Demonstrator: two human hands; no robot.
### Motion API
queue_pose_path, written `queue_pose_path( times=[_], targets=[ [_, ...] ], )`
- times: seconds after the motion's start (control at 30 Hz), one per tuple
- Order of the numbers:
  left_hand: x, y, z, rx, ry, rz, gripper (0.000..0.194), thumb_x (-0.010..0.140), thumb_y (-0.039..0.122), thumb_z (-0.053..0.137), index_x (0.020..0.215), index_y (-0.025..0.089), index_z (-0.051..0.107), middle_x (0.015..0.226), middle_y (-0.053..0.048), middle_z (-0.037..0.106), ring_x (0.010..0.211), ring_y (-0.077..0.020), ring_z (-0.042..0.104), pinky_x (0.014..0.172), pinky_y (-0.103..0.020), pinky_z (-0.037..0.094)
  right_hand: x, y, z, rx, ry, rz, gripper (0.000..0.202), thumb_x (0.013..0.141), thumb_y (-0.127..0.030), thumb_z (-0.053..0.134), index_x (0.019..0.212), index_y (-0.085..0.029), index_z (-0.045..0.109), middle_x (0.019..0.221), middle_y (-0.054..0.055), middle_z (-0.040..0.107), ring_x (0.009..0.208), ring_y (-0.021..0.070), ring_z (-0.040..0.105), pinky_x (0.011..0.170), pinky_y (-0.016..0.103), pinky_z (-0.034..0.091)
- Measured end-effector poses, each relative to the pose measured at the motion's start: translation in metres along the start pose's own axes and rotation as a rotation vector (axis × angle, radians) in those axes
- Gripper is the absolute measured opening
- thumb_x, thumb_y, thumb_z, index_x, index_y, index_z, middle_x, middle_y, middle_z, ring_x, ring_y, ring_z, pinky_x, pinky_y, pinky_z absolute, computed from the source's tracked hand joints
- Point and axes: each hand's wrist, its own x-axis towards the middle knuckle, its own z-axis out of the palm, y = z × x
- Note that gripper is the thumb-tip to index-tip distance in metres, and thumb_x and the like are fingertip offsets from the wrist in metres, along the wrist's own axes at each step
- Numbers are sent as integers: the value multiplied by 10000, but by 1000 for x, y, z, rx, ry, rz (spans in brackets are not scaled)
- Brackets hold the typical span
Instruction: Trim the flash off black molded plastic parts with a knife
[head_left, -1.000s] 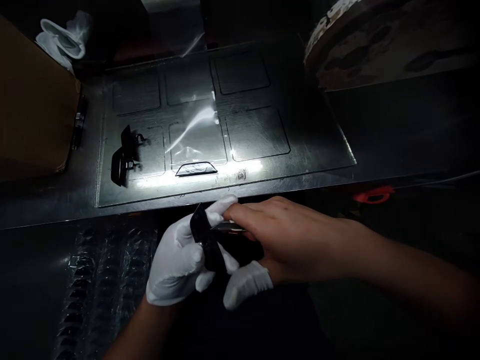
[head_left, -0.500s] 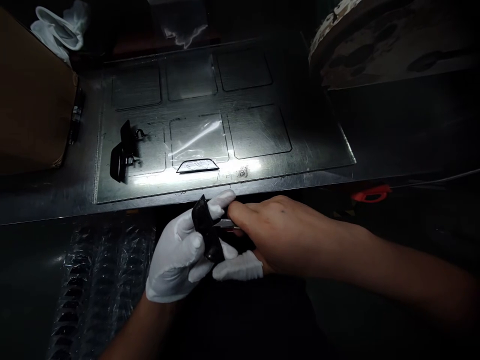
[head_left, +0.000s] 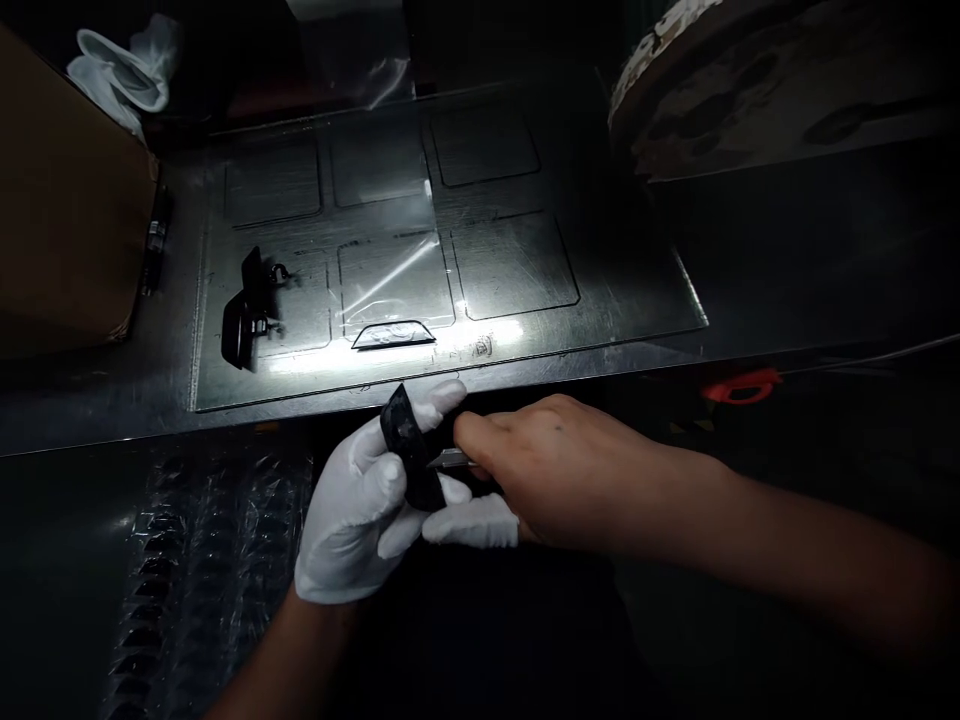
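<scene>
In a white glove, my left hand (head_left: 345, 530) grips a small black plastic part (head_left: 406, 445) with slanted ends, held tilted just below the table edge. My right hand (head_left: 570, 470), mostly bare with white finger covers, is closed on a craft knife (head_left: 451, 458). Only the knife's pointed metal blade shows, its tip touching or very near the part's right edge. The handle is hidden in my fingers. Two similar black parts, a lower one (head_left: 237, 330) and an upper one (head_left: 255, 280), lie on the marked plate (head_left: 637, 290). A dark-rimmed trapezoid piece (head_left: 394, 335) rests near its front edge.
A cardboard box (head_left: 67, 220) stands at left, a black marker (head_left: 155, 240) beside it. White gloves (head_left: 124, 75) lie behind. Below left is a clear plastic tray (head_left: 217, 560) of black parts. A large round object (head_left: 750, 100) stands back right; a red-handled object (head_left: 742, 387) is at right.
The black part has turned slightly in my left hand, showing more of its broad face. The knife blade has swung so its tip points lower left, against or near the part's edge.
</scene>
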Motion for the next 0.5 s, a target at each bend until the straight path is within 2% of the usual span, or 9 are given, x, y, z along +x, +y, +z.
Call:
queue_pose_path(
  times=[0.1, 0.17, 0.23, 0.27, 0.33, 0.37, 0.43, 0.5],
  targets=[
    [2, -1, 4, 6, 16, 2, 584, 940, 497, 708, 1425, 189, 605, 632, -26, 661, 393, -40, 359, 385, -160, 263, -2, 2, 3, 42, -10, 14, 385, 902, -540, 744, 876, -210, 548, 717, 13, 697, 547, 164, 618, 450, 266, 278],
    [3, -3, 7, 11, 34, 23, 541, 941, 490, 706, 1378, 180, 632, 664, -43, 680, 406, -53, 407, 375, -156, 274, -7, 7, 3, 132, -11, -13, 429, 892, -591, 745, 912, -202, 563, 781, 23, 711, 593, 162, 628, 478, 259, 330],
    [4, -5, 9, -2, 50, 40, 494, 940, 471, 710, 1336, 180, 659, 740, -67, 716, 405, -47, 415, 361, -150, 271, -15, 15, 1, 317, 12, -87, 438, 906, -612, 720, 953, -197, 586, 857, 22, 717, 660, 157, 638, 527, 253, 389],
    [4, -5, 10, -7, 54, 37, 487, 938, 463, 716, 1332, 182, 666, 778, -79, 731, 403, -39, 409, 356, -147, 260, -21, 20, -1, 440, 38, -117, 419, 959, -614, 647, 981, -197, 610, 894, 21, 718, 698, 154, 646, 561, 254, 422],
    [6, -5, 12, 4, 58, 28, 503, 935, 461, 723, 1348, 180, 669, 812, -97, 741, 404, -26, 401, 357, -139, 234, -32, 29, -7, 645, 163, -112, 420, 1082, -555, 428, 1073, -215, 675, 958, 17, 721, 783, 152, 668, 643, 265, 485],
    [7, -6, 13, 22, 60, 24, 500, 942, 464, 715, 1351, 181, 671, 838, -112, 748, 412, -24, 408, 363, -138, 231, -36, 33, -9, 677, 249, -77, 429, 1117, -491, 354, 1150, -237, 698, 1009, 14, 724, 848, 151, 682, 702, 272, 513],
    [10, -6, 15, 64, 59, 38, 456, 957, 455, 697, 1331, 194, 689, 906, -138, 762, 433, -30, 436, 372, -138, 245, -43, 40, -12, 616, 380, -34, 384, 1127, -406, 369, 1286, -280, 695, 1097, 6, 721, 980, 152, 686, 818, 285, 534],
    [12, -8, 17, 123, 52, 72, 381, 981, 438, 664, 1285, 215, 714, 994, -161, 770, 469, -46, 480, 385, -142, 283, -47, 47, -12, 387, 503, 23, 365, 1076, -316, 536, 1427, -315, 632, 1196, -4, 708, 1133, 164, 658, 939, 297, 519]
  ],
)
